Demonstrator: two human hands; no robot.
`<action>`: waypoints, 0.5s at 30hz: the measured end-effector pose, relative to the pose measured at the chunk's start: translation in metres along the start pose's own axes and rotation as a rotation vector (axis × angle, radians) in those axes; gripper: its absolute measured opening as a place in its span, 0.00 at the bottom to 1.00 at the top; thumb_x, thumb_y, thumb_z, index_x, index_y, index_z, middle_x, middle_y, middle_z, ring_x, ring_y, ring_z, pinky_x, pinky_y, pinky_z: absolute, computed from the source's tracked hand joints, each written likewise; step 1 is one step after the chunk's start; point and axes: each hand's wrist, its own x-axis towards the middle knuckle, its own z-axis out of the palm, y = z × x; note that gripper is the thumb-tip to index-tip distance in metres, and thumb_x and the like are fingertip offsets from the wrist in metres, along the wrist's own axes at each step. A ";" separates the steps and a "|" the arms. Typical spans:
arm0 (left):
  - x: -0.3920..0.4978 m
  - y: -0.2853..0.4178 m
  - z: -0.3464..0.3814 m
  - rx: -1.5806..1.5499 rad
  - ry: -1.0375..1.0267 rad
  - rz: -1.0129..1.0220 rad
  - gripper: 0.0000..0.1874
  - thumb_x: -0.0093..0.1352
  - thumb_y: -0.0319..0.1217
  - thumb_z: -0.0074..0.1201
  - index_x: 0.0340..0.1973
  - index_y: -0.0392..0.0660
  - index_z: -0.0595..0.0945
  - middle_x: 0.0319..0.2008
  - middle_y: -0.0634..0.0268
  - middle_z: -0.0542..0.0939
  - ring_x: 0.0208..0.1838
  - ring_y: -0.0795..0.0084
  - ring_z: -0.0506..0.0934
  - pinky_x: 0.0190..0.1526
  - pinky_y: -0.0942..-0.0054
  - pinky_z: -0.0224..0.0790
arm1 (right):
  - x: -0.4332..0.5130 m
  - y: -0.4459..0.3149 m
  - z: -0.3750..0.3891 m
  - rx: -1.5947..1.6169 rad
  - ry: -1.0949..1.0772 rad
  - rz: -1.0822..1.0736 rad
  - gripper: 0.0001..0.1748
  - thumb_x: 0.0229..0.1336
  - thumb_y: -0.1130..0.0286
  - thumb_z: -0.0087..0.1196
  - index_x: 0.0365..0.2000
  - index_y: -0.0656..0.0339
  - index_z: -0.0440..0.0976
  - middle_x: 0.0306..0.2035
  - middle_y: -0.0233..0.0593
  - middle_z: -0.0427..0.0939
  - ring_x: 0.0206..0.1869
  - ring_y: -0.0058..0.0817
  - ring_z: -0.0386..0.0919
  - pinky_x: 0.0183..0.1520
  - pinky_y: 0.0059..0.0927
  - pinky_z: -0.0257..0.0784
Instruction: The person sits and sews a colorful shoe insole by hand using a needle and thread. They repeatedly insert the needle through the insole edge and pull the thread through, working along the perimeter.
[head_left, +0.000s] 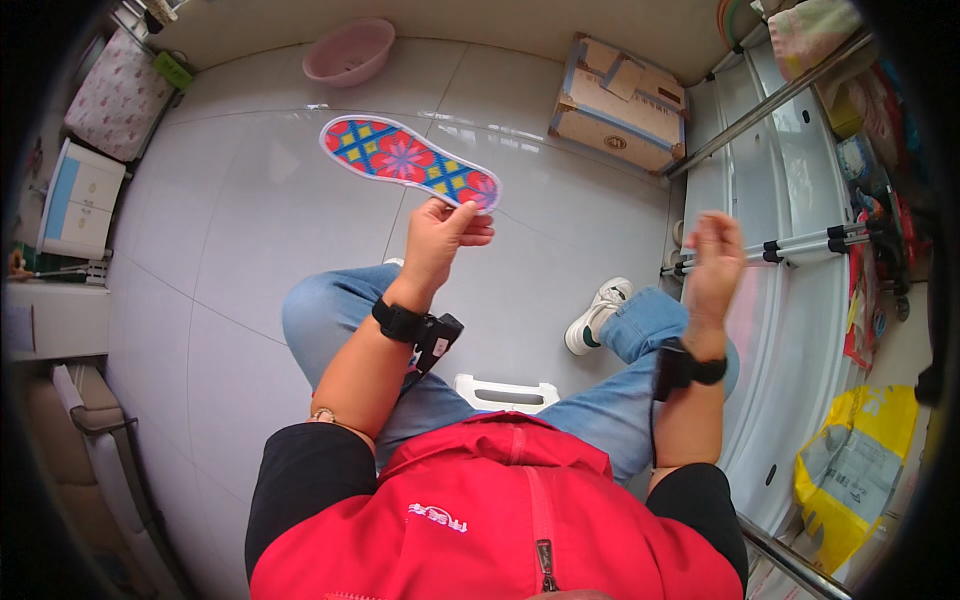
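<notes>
My left hand grips one end of an embroidered shoe insole, thumb on top and fingers beneath. Red flowers and blue bands with yellow squares cover the insole's face, inside a white border. It is held above the tiled floor, pointing up and to the left. Out to the right, my right hand is raised over my knee, its fingers bent and blurred. Whether it pinches something thin cannot be made out. Black straps with small devices circle both wrists.
A pink basin and a cardboard box stand by the wall. Along the right runs a white rack with metal poles. A yellow bag lies lower right. White drawers stand left. A white stool edge shows beneath me.
</notes>
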 end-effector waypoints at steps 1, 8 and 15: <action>-0.002 0.002 0.007 -0.003 -0.015 -0.017 0.11 0.68 0.29 0.52 0.38 0.31 0.76 0.30 0.51 0.81 0.30 0.65 0.82 0.31 0.71 0.80 | -0.005 0.002 0.022 -0.149 -0.087 -0.103 0.03 0.58 0.77 0.53 0.35 0.62 0.74 0.28 0.32 0.70 0.27 0.19 0.68 0.32 0.19 0.65; -0.008 0.011 0.031 0.005 -0.112 -0.048 0.11 0.67 0.29 0.53 0.38 0.30 0.76 0.29 0.50 0.81 0.29 0.64 0.82 0.30 0.72 0.80 | -0.040 -0.014 0.109 -0.341 -0.446 -0.236 0.04 0.50 0.80 0.57 0.29 0.64 0.76 0.27 0.37 0.71 0.26 0.29 0.71 0.27 0.27 0.66; -0.013 0.013 0.032 0.010 -0.124 -0.042 0.12 0.67 0.29 0.53 0.38 0.31 0.76 0.29 0.51 0.81 0.29 0.65 0.82 0.30 0.72 0.80 | -0.043 -0.011 0.123 -0.373 -0.495 -0.231 0.05 0.47 0.81 0.56 0.29 0.65 0.76 0.25 0.40 0.71 0.26 0.34 0.71 0.28 0.30 0.66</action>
